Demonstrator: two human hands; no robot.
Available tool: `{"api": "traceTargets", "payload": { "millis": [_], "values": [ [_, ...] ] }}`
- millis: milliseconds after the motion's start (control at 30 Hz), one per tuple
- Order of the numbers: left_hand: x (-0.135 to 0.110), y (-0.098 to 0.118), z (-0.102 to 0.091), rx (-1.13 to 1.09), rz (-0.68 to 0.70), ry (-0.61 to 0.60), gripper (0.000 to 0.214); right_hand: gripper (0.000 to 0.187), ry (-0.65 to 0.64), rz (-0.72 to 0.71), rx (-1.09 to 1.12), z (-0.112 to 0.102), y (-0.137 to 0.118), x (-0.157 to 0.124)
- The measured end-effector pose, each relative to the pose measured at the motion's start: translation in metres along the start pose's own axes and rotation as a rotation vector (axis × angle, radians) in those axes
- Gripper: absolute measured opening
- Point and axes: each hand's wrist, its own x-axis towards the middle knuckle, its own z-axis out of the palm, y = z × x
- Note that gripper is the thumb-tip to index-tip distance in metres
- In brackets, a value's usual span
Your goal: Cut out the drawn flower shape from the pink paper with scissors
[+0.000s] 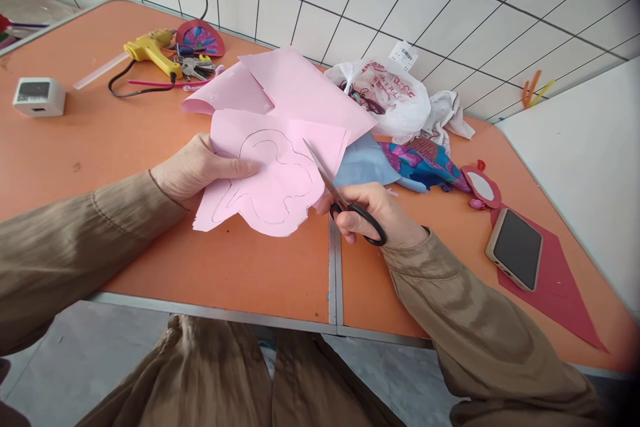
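While the left hand (187, 167) pinches the pink sheet (280, 177), the right hand (387, 210) holds scissors (325, 177) at its right side.
Held over the orange table (280, 273), the sheet has the left thumb flat on its face, that grip closed; right fingers close round the black handles, blades slanting across the sheet, though whether they are parted I cannot tell. Behind the sheet lies more pink paper (300, 77); behind and left, a yellow glue gun (156, 55); well to its right, a phone (517, 250) on red paper (567, 280).
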Motion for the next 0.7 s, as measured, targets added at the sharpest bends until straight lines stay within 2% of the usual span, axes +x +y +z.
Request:
{"api": "traceTargets", "payload": {
  "millis": [500, 700],
  "values": [
    [0.001, -0.004, 0.000, -0.019, -0.005, -0.002, 0.026, 0.062, 0.007, -0.024, 0.029, 0.003, -0.003, 0.002],
    [0.002, -0.013, -0.001, -0.006, 0.060, 0.033, 0.033, 0.061, 0.012, -0.049, 0.036, 0.002, -0.001, 0.002]
  ]
}}
